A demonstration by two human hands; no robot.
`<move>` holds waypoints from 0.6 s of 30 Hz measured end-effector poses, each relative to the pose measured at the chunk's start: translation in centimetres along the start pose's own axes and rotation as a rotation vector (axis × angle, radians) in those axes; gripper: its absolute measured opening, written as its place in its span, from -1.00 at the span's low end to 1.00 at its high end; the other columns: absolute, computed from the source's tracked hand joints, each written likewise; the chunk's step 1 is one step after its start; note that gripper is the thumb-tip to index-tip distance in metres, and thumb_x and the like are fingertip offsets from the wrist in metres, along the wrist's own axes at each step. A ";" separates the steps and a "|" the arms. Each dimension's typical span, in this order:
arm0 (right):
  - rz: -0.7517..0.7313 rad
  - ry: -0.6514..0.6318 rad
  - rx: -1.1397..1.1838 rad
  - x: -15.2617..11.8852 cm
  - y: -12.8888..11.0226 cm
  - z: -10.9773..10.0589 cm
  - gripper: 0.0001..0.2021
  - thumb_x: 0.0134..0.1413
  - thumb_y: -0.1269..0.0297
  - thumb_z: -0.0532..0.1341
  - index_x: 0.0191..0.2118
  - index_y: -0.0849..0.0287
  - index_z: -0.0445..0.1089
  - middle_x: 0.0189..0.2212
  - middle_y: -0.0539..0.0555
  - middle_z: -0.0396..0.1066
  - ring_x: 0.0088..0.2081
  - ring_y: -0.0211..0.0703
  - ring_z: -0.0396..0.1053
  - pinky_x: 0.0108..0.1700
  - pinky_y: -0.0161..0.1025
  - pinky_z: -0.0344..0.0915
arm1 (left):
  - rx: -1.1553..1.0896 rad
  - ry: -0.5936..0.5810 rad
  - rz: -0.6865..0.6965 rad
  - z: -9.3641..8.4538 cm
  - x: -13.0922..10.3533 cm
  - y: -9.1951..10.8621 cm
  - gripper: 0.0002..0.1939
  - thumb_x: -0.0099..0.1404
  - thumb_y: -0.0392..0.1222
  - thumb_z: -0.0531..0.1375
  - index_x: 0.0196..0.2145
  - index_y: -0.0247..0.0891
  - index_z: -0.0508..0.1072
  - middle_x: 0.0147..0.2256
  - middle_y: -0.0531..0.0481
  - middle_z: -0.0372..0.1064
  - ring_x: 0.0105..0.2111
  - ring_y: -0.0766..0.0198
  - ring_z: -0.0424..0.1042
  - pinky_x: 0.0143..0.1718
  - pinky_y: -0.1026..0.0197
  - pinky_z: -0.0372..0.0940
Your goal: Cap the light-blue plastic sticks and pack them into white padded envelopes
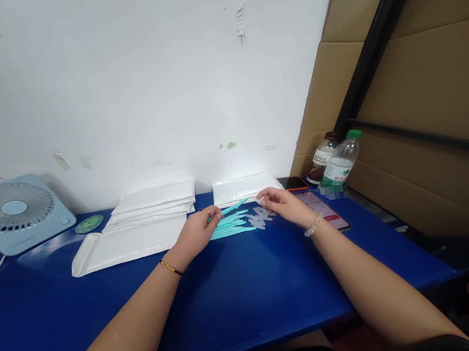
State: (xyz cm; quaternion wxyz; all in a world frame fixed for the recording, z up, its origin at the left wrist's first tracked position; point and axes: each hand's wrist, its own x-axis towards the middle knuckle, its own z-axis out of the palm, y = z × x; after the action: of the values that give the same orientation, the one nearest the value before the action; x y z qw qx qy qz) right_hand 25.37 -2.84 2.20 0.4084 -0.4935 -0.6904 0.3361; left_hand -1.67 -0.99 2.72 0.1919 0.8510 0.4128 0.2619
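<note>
My left hand [201, 228] pinches a thin turquoise stick [234, 205], its far end pointing right toward my other hand. My right hand [281, 205] is closed, thumb against fingers, on a small translucent whitish piece [260, 200] close to the stick's tip. Below and between the hands lies a pile of similar turquoise sticks [231, 224] on the blue table [252, 285]. Just right of that pile, several flat translucent pieces [259, 218] are heaped together. The exact kind of these small things is too fine to make out.
White padded envelopes [132, 243] are stacked at the left, with more envelopes [243, 187] by the wall. A blue fan [15, 210] and green disc [90, 224] stand farther left. At right are a phone [295, 183], a tablet-like screen [327, 211], bottles [343, 161] and cardboard [429, 109].
</note>
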 end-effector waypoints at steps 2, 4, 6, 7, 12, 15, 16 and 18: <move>0.035 0.025 0.109 0.1 0.1 0.6 -0.63 0.01 0.02 0.23 -0.16 0.20 0.34 -0.56 -0.08 0.26 -0.56 -0.33 0.24 -0.52 -0.36 0.19 | -0.006 -0.012 -0.016 -0.2 0.0 0.1 -0.66 0.36 0.02 -0.10 -0.34 -0.19 0.36 -0.51 0.10 0.25 -0.49 0.29 0.24 -0.45 0.26 0.10; 0.074 0.080 0.211 0.2 0.1 1.1 -0.63 -0.06 0.02 0.28 -0.24 0.23 0.39 -0.58 -0.06 0.31 -0.59 -0.34 0.26 -0.56 -0.37 0.18 | -0.013 -0.012 -0.018 -0.3 0.0 0.2 -0.66 0.36 0.02 -0.09 -0.34 -0.19 0.36 -0.51 0.10 0.26 -0.48 0.30 0.25 -0.44 0.26 0.10; 0.101 0.121 0.324 0.2 0.1 1.3 -0.63 -0.14 0.04 0.35 -0.28 0.25 0.43 -0.54 0.01 0.40 -0.55 -0.31 0.34 -0.52 -0.35 0.27 | -0.013 -0.010 -0.018 -0.2 0.0 0.2 -0.66 0.36 0.02 -0.09 -0.34 -0.20 0.36 -0.51 0.10 0.25 -0.48 0.30 0.24 -0.44 0.27 0.09; 0.106 0.128 0.376 0.2 0.0 1.4 -0.62 -0.17 0.07 0.38 -0.27 0.26 0.44 -0.51 0.04 0.44 -0.50 -0.28 0.39 -0.46 -0.32 0.32 | -0.011 -0.010 -0.019 -0.2 0.0 0.1 -0.66 0.36 0.02 -0.08 -0.34 -0.20 0.36 -0.52 0.10 0.25 -0.48 0.30 0.24 -0.45 0.27 0.08; 0.109 0.103 0.438 0.1 -0.3 1.4 -0.65 -0.19 0.09 0.40 -0.34 0.27 0.47 -0.49 0.07 0.48 -0.49 -0.24 0.44 -0.42 -0.29 0.37 | 0.014 -0.017 -0.022 0.0 0.0 -0.2 -0.66 0.36 0.02 -0.08 -0.33 -0.20 0.37 -0.52 0.09 0.25 -0.49 0.30 0.24 -0.45 0.27 0.06; 0.098 0.090 0.417 0.1 -0.2 1.4 -0.67 -0.18 0.09 0.39 -0.36 0.26 0.46 -0.52 0.03 0.45 -0.52 -0.26 0.42 -0.48 -0.32 0.33 | 0.031 -0.028 -0.011 0.1 0.1 -0.5 -0.66 0.36 0.02 -0.08 -0.33 -0.20 0.38 -0.51 0.08 0.27 -0.48 0.29 0.26 -0.45 0.26 0.06; 0.095 0.089 0.415 0.1 -0.2 1.5 -0.67 -0.18 0.09 0.39 -0.36 0.25 0.46 -0.52 0.02 0.45 -0.52 -0.27 0.41 -0.49 -0.33 0.33 | 0.035 -0.033 -0.008 0.1 0.1 -0.5 -0.66 0.36 0.02 -0.08 -0.32 -0.19 0.38 -0.50 0.08 0.29 -0.48 0.28 0.26 -0.44 0.26 0.07; 0.088 0.082 0.408 0.1 -0.1 1.6 -0.68 -0.17 0.09 0.39 -0.35 0.25 0.46 -0.52 0.02 0.44 -0.53 -0.28 0.41 -0.48 -0.33 0.32 | 0.039 -0.043 -0.001 0.3 0.1 -0.7 -0.65 0.36 0.02 -0.08 -0.29 -0.19 0.40 -0.46 0.06 0.34 -0.45 0.27 0.29 -0.42 0.26 0.09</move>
State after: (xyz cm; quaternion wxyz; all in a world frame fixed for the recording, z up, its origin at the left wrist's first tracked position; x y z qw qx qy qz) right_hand 23.86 -2.89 1.65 0.5125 -0.4436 -0.5686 0.4661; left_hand -1.87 -0.57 2.18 0.1843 0.8598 0.4141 0.2351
